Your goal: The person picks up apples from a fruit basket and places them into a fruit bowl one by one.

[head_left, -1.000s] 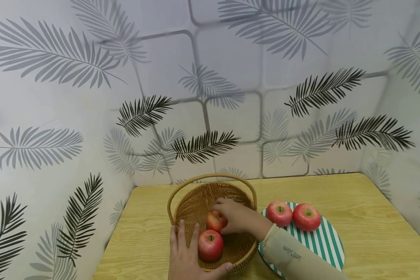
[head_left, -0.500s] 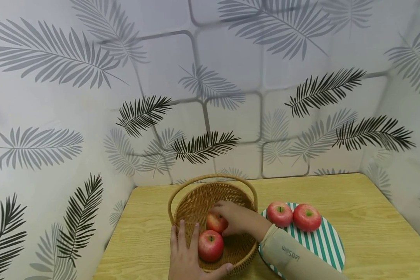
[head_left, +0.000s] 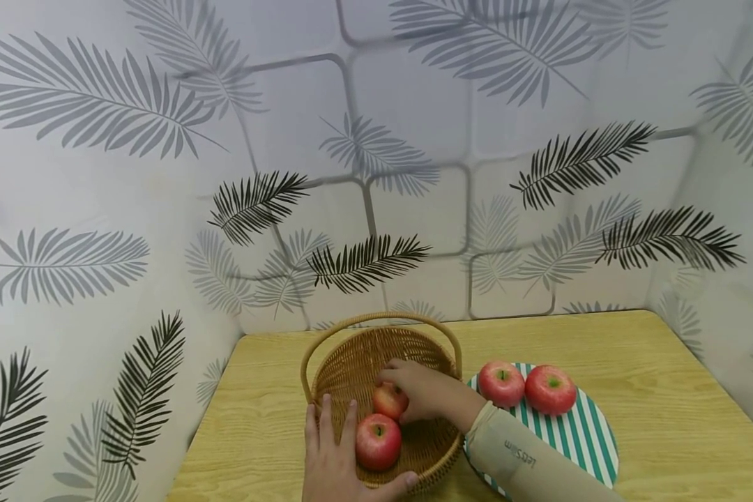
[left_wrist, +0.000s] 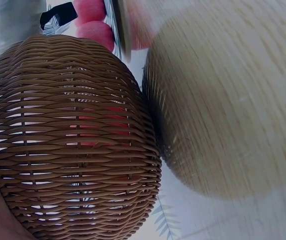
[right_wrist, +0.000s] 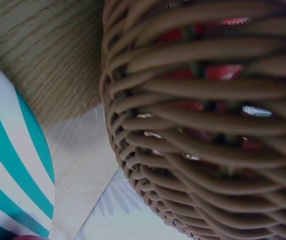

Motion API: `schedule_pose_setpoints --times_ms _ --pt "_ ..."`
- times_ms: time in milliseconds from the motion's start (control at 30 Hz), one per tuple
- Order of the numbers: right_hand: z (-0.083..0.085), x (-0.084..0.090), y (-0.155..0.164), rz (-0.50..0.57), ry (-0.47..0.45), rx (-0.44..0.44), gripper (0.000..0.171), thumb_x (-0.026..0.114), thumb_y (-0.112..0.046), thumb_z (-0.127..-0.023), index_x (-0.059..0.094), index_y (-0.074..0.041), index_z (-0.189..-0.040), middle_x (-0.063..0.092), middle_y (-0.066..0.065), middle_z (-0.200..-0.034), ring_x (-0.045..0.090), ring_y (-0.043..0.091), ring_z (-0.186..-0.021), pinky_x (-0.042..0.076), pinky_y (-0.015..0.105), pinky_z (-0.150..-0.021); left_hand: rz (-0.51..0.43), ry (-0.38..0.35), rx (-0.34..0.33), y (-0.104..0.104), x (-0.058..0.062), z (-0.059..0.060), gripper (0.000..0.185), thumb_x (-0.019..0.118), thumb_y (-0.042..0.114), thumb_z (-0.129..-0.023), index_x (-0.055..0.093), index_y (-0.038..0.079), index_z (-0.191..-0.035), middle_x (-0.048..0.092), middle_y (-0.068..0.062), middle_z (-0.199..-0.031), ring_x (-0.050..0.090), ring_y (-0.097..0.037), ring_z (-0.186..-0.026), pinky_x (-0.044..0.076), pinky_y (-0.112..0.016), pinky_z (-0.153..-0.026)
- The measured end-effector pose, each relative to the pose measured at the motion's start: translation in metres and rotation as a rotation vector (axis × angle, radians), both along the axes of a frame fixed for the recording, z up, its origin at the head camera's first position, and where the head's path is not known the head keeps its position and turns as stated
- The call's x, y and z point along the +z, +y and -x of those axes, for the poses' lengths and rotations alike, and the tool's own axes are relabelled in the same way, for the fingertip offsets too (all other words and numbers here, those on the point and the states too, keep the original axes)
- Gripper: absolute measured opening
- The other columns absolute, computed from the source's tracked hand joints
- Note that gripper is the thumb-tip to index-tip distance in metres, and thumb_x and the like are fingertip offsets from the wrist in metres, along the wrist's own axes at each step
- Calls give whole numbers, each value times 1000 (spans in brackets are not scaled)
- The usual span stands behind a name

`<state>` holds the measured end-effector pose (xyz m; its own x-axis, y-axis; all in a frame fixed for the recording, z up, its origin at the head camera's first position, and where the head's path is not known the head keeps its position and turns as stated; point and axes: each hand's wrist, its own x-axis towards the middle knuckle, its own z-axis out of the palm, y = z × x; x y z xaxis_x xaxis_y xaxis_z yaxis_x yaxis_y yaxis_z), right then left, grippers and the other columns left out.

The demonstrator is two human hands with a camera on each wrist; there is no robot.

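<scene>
Holding two apples (head_left: 378,440): wicker basket (head_left: 351,366)

I see red apples (head_left: 378,442) in a brown woven basket (head_left: 351,362), a green-and-white striped plate (head_left: 577,432), my beige sleeve (head_left: 527,467) and a pale wood-grain bench (head_left: 665,390).

Beige printed sleeve (head_left: 527,464), right forearm.

My right hand (head_left: 422,392) covers most of the far apple (head_left: 389,400) in the basket (head_left: 351,362), so I cannot see how my fingertips sit on it. My left hand (head_left: 339,460) runs off the bottom edge. Through the wrist views the apples are only red patches behind the weave (the tabletop (left_wrist: 233,100) there is blurred).
</scene>
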<state>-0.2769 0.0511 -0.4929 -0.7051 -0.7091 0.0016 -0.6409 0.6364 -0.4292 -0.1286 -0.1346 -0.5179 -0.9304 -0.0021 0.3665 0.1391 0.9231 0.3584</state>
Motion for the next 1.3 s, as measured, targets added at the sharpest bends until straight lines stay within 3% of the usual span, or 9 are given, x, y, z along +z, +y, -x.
schedule_pose_setpoints --times_ms 400,867,1300 --pt "2 -3 1 -44 32 16 71 95 -20 -78 65 -17 -142 60 11 -149 62 32 -132 58 48 -102 -10 -7 6 1 1 0 132 74 95 -60 48 14 -161 27 -28 -172 20 -58 -157 40 -74 -114" --pt "-4 -4 5 -15 -24 -35 75 96 -13 -74 64 -17 -142 59 13 -147 63 32 -129 59 48 -98 -9 -41 14 3 1 -1 135 65 103 -60 48 15 -161 27 -27 -172 20 -57 -157 40 -74 -113" --pt "-8 -3 9 32 132 -78 67 96 -15 -67 72 -11 -130 66 8 -130 64 29 -119 59 42 -92 19 -2 1 2 -3 -1 136 69 101 -58 45 16 -163 28 -26 -172 20 -55 -158 41 -72 -114"
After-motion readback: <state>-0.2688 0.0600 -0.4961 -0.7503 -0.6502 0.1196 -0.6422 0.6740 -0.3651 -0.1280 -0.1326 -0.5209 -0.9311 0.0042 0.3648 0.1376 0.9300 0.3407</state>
